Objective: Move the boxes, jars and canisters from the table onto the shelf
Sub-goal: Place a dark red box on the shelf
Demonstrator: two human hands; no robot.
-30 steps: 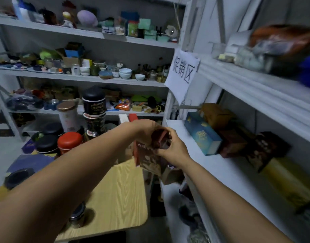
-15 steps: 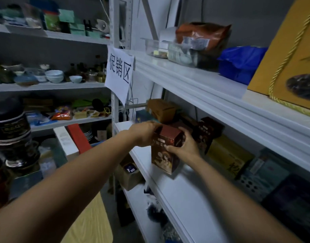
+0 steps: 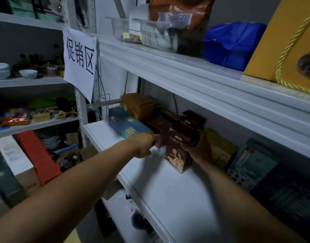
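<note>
Between both hands, red-brown box (image 3: 177,155) stands upright, base at or just above white shelf (image 3: 168,199); contact not clear. Right hand (image 3: 198,149) wraps its fingers round the box's right side. Left hand (image 3: 143,146) lies curled at the box's left edge; grip can't be confirmed.

Risks:
- Release w/ base not flat: tall box tips fwd.
- Pushing deeper: knocks dark box (image 3: 192,120) just beyond fingertips.
- Yellow box (image 3: 220,151) sits just right of right hand: knuckles may snag.
</note>
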